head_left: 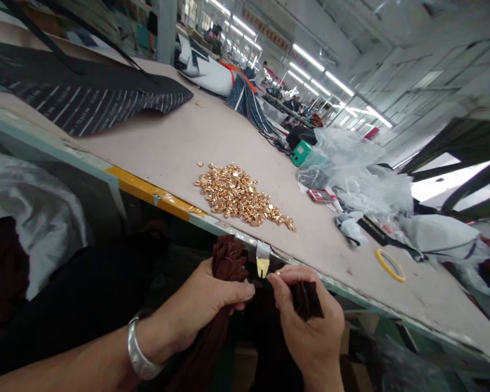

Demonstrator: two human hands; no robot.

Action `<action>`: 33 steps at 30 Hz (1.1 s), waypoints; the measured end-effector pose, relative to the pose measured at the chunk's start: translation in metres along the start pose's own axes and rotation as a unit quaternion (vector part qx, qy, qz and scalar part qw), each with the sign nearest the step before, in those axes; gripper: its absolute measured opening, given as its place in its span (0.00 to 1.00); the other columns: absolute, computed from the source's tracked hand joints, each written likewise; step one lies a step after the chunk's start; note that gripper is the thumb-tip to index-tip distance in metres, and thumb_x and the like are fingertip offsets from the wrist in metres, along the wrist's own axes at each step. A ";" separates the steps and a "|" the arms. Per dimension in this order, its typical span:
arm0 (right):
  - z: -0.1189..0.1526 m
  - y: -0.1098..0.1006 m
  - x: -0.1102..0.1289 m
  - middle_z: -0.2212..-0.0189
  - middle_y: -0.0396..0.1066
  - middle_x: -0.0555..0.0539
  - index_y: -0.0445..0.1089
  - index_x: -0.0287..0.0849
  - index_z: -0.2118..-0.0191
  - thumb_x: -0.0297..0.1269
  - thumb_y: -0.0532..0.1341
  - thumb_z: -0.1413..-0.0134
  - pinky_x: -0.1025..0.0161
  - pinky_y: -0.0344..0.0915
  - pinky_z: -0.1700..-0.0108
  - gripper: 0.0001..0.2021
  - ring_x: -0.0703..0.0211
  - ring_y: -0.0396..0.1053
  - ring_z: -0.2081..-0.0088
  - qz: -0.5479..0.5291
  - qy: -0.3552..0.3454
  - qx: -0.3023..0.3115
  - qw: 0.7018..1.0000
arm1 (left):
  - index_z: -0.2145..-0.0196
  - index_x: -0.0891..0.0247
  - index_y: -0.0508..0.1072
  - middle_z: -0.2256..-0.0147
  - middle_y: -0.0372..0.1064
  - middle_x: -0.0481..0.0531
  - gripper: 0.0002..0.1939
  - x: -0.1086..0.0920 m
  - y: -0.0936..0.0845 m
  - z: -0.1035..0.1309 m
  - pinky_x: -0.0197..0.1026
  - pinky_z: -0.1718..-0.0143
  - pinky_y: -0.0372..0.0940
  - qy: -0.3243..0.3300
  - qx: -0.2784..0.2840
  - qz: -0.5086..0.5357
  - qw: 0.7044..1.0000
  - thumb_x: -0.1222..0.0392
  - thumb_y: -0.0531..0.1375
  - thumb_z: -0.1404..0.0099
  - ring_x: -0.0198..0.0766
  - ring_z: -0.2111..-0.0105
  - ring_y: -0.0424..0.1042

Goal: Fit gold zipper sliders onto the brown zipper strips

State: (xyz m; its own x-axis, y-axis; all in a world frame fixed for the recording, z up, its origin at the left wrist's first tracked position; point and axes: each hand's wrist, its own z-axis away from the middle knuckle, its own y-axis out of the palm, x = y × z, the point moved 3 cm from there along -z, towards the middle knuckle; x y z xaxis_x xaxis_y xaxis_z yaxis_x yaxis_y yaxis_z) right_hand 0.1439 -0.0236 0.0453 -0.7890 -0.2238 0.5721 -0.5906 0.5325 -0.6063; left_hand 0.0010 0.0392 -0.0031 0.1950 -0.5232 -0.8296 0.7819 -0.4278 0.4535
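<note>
A thick bundle of dark brown fabric strips (229,260) is gripped in my left hand (206,296), its layered ends pointing up and the rest hanging down. My right hand (310,321) is closed around a smaller piece of dark brown fabric (307,301), with thumb and index finger pinched together at a tiny pale bit. Between my hands, a metal tab with a forked yellow tip (263,264) is fixed to the table's edge. Just beyond it, a heap of small shiny gold metal pieces (245,196) lies on the table (163,147).
Dark striped fabric (102,103) lies at the left. Clear plastic bags (363,169), a green box (301,153), a red device (322,195) and a yellow tape roll (390,265) are at the right. White cloth (41,201) hangs below the left edge.
</note>
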 end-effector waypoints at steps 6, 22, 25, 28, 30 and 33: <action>0.008 0.012 0.006 0.71 0.71 0.50 0.71 0.41 0.62 0.26 0.62 0.42 0.68 0.66 0.65 0.04 0.63 0.71 0.69 0.032 -0.078 0.029 0.996 | 0.77 0.64 0.67 0.81 0.63 0.42 0.08 -0.001 -0.003 0.001 0.36 0.75 0.55 0.001 -0.010 -0.005 1.000 0.63 0.65 0.51 0.32 0.79 0.60; 0.000 0.022 -0.012 0.81 0.62 0.58 0.73 0.45 0.61 0.38 0.68 0.49 0.70 0.58 0.76 0.09 0.68 0.59 0.79 -0.067 0.151 0.048 0.985 | 0.78 0.66 0.71 0.80 0.64 0.42 0.04 -0.002 -0.004 0.008 0.34 0.73 0.55 -0.015 0.048 0.003 0.999 0.69 0.64 0.54 0.29 0.77 0.59; 0.006 0.015 -0.011 0.83 0.59 0.59 0.74 0.46 0.65 0.38 0.70 0.52 0.71 0.53 0.79 0.08 0.69 0.54 0.81 -0.146 0.186 0.039 0.971 | 0.76 0.66 0.72 0.78 0.65 0.43 0.07 0.000 -0.004 0.009 0.34 0.72 0.57 -0.014 0.069 0.014 0.997 0.68 0.67 0.54 0.30 0.75 0.61; 0.015 0.013 -0.004 0.78 0.70 0.55 0.77 0.47 0.66 0.37 0.69 0.51 0.71 0.60 0.74 0.05 0.67 0.63 0.77 -0.227 0.217 0.106 0.944 | 0.75 0.65 0.73 0.76 0.68 0.43 0.08 0.001 -0.003 0.010 0.34 0.69 0.59 -0.016 0.086 0.021 0.996 0.70 0.67 0.54 0.31 0.73 0.64; 0.019 0.016 -0.001 0.73 0.75 0.52 0.78 0.46 0.65 0.38 0.69 0.51 0.69 0.65 0.69 0.06 0.64 0.68 0.72 -0.262 0.256 0.146 0.919 | 0.73 0.63 0.75 0.73 0.70 0.43 0.10 0.001 0.000 0.010 0.34 0.67 0.62 -0.008 0.097 0.025 0.995 0.74 0.67 0.54 0.32 0.70 0.67; 0.022 0.024 -0.001 0.77 0.72 0.53 0.78 0.44 0.67 0.38 0.71 0.54 0.70 0.65 0.71 0.07 0.67 0.65 0.77 -0.315 0.313 0.165 0.881 | 0.66 0.60 0.78 0.66 0.74 0.43 0.16 0.002 0.005 0.009 0.35 0.60 0.64 0.029 0.126 0.039 0.991 0.76 0.66 0.52 0.34 0.63 0.70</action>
State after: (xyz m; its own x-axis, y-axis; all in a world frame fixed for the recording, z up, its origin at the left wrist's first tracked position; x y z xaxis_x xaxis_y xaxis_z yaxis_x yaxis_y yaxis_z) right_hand 0.1266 -0.0292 0.0183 -0.1010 0.1582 0.9822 -0.9763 0.1745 -0.1284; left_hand 0.0003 0.0297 0.0007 0.2885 -0.5229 -0.8021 0.5911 -0.5617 0.5788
